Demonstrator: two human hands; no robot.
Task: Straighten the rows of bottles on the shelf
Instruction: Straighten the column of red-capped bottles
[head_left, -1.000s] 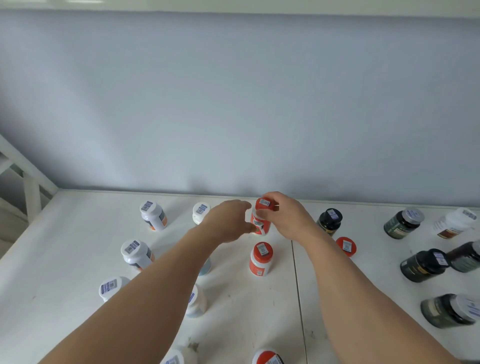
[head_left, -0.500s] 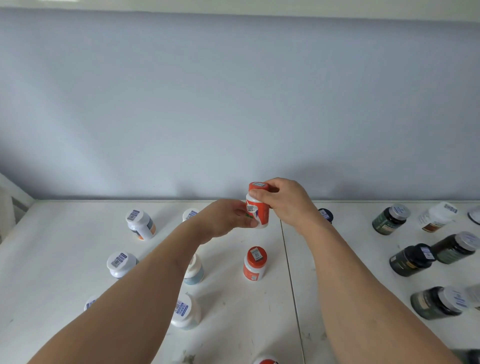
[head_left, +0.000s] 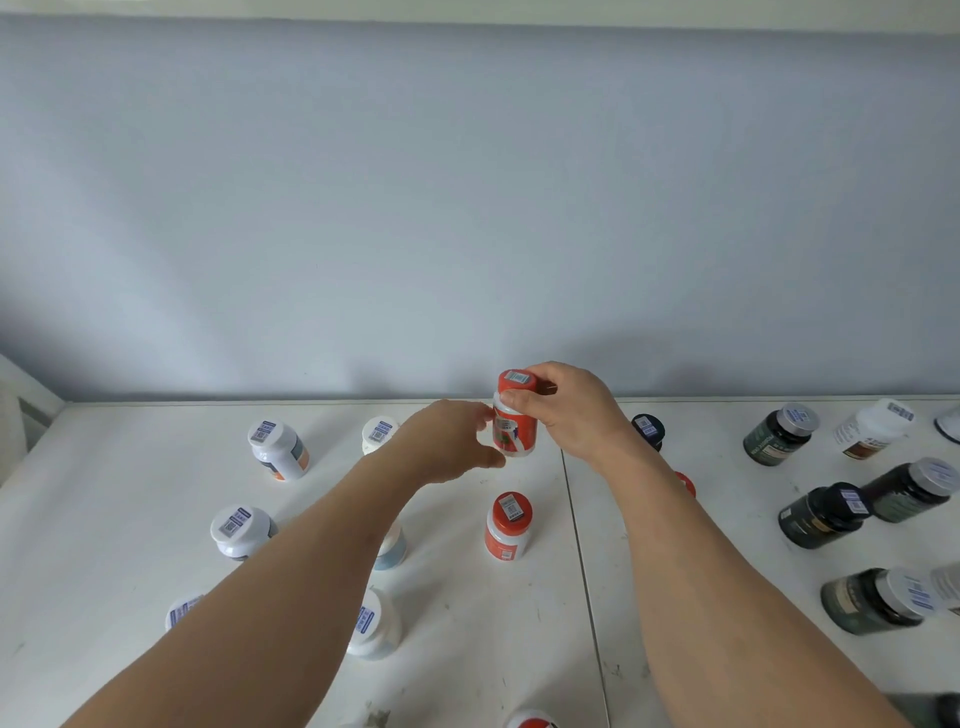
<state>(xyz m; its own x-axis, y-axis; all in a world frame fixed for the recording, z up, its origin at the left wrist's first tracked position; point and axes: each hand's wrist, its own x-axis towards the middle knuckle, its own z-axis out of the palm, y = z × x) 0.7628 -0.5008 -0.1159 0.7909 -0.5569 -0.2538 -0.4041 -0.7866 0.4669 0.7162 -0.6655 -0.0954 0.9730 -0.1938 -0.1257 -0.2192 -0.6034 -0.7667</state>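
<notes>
A held bottle (head_left: 514, 415) stands behind another bottle (head_left: 508, 526) on the shelf (head_left: 467, 623), between both hands.

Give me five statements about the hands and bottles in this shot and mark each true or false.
1. The right hand grips the red-capped bottle near its cap. True.
2. The left hand rests flat on the shelf. False: it is raised, at the held bottle's side.
3. A second red-capped bottle stands upright nearer the camera than the held one. True.
4. The dark bottles are grouped on the left. False: they are on the right; white-capped bottles are on the left.
5. The held bottle lies on its side. False: it is upright.
</notes>
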